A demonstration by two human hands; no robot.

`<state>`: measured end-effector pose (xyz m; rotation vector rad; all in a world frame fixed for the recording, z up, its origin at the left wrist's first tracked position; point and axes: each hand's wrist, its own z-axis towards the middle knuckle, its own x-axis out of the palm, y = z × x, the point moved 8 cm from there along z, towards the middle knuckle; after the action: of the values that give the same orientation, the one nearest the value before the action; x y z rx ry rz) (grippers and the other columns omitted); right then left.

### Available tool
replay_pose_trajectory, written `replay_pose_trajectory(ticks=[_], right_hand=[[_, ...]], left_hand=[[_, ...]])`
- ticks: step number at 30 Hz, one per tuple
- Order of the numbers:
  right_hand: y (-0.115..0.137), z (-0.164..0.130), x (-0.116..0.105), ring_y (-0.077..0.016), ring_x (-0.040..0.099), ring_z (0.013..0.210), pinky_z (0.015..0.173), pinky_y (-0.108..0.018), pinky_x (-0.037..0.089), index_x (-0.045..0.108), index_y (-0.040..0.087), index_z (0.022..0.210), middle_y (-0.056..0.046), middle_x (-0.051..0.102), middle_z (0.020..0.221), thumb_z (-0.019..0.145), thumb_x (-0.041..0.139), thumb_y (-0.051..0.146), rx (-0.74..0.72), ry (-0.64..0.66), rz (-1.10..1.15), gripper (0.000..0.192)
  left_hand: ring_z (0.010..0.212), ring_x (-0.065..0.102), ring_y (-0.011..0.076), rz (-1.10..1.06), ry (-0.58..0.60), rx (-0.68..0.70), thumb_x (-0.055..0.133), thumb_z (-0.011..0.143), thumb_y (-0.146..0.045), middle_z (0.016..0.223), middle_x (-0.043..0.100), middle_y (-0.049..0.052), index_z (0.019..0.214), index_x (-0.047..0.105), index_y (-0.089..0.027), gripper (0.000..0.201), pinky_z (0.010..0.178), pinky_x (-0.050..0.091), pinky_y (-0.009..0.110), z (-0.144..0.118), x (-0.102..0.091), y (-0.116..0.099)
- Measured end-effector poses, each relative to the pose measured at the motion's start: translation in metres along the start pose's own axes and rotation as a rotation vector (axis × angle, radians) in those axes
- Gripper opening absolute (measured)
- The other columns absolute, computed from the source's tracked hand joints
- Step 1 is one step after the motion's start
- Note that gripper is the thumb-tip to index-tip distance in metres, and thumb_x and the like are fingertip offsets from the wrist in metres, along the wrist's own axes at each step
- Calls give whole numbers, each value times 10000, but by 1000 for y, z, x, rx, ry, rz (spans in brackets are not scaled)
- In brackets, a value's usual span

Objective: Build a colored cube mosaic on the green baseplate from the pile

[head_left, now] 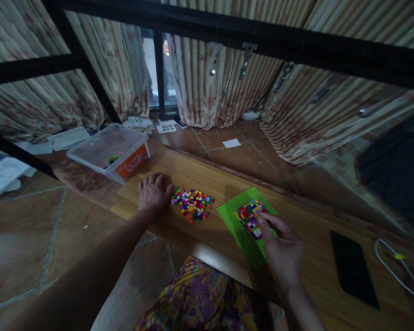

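Baseplate [241,230] corner-toward-person — right hand [283,250] on bricks [249,216]; left hand [154,193] flat.

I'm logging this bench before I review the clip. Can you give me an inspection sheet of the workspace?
Surface: wooden board, low over a tiled floor.
Job's things: green baseplate carrying a multicoloured block patch; loose small bricks piled beside it.
Clutter: clear plastic tub at the board's far left; black phone lying flat.
Grippers: left hand flat beside the pile; right hand, fingertips at the patch's edge.
Cables: white cable at far right.
Surroundings: curtains, black bars, scattered papers.
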<state>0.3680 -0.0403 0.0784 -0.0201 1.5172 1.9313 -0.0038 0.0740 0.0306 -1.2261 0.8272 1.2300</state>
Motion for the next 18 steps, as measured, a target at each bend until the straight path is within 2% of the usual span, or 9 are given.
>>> replay_pose_trajectory(ticks=[2, 3, 8, 13, 18], right_hand=[[27, -19, 38, -200, 666, 871, 812, -343, 517, 730, 241, 924, -46, 722, 929, 867, 608, 336, -120, 227, -10, 165], [35, -27, 54, -196, 664, 871, 809, -337, 516, 728, 246, 935, -44, 719, 930, 884, 579, 307, -151, 287, -22, 169], [41, -40, 113, -202, 639, 896, 821, -339, 497, 706, 246, 1036, -50, 703, 952, 916, 479, 186, -219, 424, -114, 264], [34, -34, 140, -205, 624, 886, 816, -322, 476, 706, 233, 986, -54, 681, 919, 909, 470, 119, -310, 517, -227, 273], [26, -35, 146, -204, 614, 853, 772, -304, 466, 691, 208, 892, -56, 665, 874, 916, 497, 127, -320, 505, -277, 212]], left_hand=[[1245, 442, 335, 0, 2, -5, 389, 897, -514, 1376, 518, 120, 1318, 533, -189, 551, 1037, 325, 486, 0, 0, 1], [1243, 444, 335, 0, 1, -6, 389, 897, -516, 1375, 518, 118, 1318, 533, -190, 552, 1038, 324, 486, 0, 0, 1], [1233, 453, 335, 1, -4, 10, 378, 901, -517, 1367, 522, 117, 1321, 529, -191, 553, 1031, 330, 485, 0, 1, 0], [1237, 452, 335, -5, -20, 9, 379, 900, -529, 1362, 529, 118, 1319, 532, -187, 562, 1036, 328, 483, 0, 2, 2], [1250, 445, 339, -13, -21, 13, 383, 897, -522, 1376, 521, 121, 1322, 531, -195, 556, 1040, 325, 502, 0, 2, 2]])
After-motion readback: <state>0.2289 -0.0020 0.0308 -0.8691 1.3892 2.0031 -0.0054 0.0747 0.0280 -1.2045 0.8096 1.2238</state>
